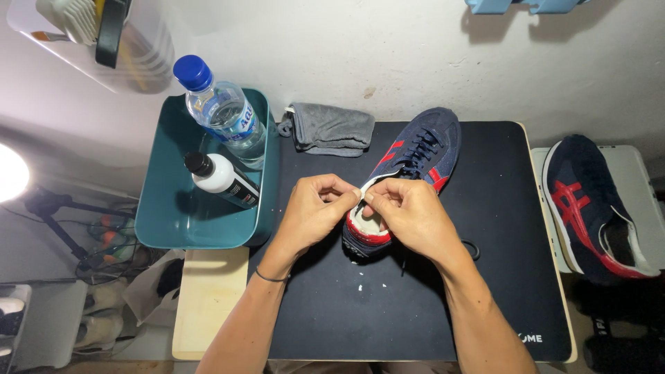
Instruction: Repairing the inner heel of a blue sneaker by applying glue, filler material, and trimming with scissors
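Observation:
A navy suede sneaker (419,149) with red stripes lies on a black mat (499,228), toe pointing away from me. My left hand (315,211) and my right hand (409,215) meet over its heel opening. Both pinch the white edge of the shoe's collar or tongue between thumb and fingers. The heel and inside of the shoe are partly hidden by my hands.
A teal tub (170,215) at the left holds a water bottle (222,111) and a small white bottle with a black cap (222,180). A folded grey cloth (329,129) lies behind the mat. The matching second sneaker (596,208) rests on a white surface at the right. White crumbs (360,284) dot the mat.

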